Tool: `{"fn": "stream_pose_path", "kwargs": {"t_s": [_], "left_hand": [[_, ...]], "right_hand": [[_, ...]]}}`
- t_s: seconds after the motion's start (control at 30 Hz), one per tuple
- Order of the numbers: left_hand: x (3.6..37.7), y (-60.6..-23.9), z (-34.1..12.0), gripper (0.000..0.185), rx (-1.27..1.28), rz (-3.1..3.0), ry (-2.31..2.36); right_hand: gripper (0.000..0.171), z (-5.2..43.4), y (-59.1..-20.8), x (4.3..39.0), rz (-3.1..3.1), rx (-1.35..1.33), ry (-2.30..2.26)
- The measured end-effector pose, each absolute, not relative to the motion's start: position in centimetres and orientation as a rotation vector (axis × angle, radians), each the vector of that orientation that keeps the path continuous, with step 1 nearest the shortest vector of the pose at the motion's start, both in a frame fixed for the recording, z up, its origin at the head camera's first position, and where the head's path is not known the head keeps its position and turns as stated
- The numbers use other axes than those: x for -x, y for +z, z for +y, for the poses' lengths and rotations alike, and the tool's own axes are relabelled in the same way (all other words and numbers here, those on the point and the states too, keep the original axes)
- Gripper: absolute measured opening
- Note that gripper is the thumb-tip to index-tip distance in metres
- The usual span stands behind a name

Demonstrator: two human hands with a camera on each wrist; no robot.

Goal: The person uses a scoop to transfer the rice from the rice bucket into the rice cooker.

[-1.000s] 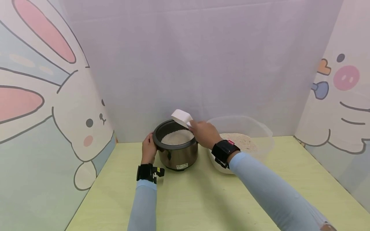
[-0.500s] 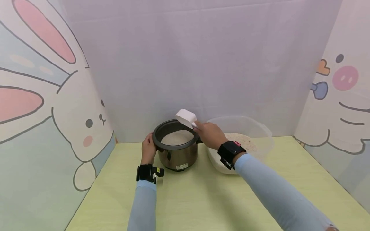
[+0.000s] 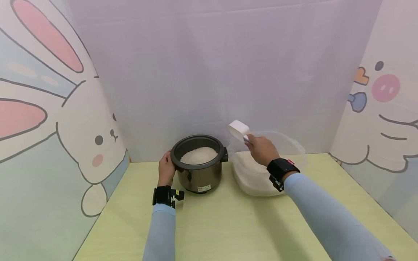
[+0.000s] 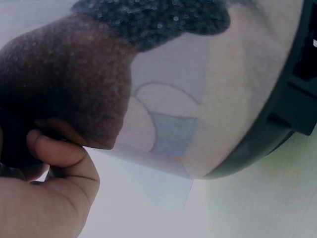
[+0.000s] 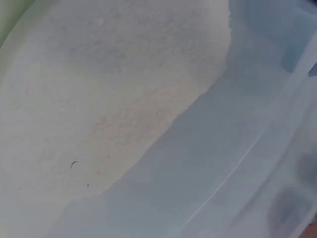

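Gripping the rice cooker [image 3: 215, 174] at the left of its rim with the left hand [image 3: 167, 168], thumb and fingers curled in. Clutching the handle of a white scoop [image 3: 238, 129] in the right hand [image 3: 263, 149], fingers closed round it. Holding it up, right of the cooker, by the left edge of a clear plastic tub [image 3: 258, 186]. Can't tell what's in the scoop. Seeing white rice [image 3: 200, 155] in the cooker, more in the tub, plus dark specks [image 5: 73, 164] on the latter. Resting cooker and tub side by side, apart, on the counter [image 3: 209, 224]. Checked for writing: white label [image 3: 204, 188] low on cooker front, red tag [image 3: 290, 162] on right wrist strap [image 3: 279, 170], both too small to read.
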State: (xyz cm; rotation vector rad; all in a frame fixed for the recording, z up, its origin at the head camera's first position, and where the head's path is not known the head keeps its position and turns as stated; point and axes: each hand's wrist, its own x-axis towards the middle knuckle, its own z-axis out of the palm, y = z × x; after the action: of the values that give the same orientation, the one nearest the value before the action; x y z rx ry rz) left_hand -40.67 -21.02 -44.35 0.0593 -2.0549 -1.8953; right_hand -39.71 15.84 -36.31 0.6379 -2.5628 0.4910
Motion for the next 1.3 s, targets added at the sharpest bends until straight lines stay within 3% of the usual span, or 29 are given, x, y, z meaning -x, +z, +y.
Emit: {"fn": "stream_pose_path", "kwargs": {"t_s": [0.4,0.6,0.9,1.3], "left_hand": [[40.8,-44.4,-21.3,0.047,-0.059,-2.049,-1.892],[40.8,-44.4,-21.4,0.046,-0.055,-2.042,-1.922],[40.8,-44.4,-21.3,0.047,-0.059,-2.043,-1.930],[40.9,-44.5,-21.0,0.047,-0.066,-2.039,-1.929]], "right_hand": [[0.014,20.8,-37.9,40.1,-2.755,-0.487,0.441],[0.018,22.6,-38.0,40.5,-2.893,-0.414,0.233],[0.009,23.9,-37.3,40.0,-2.878,-0.432,-0.111],[0.019,24.4,-37.3,39.3,-2.945,-0.460,-0.365]]}}
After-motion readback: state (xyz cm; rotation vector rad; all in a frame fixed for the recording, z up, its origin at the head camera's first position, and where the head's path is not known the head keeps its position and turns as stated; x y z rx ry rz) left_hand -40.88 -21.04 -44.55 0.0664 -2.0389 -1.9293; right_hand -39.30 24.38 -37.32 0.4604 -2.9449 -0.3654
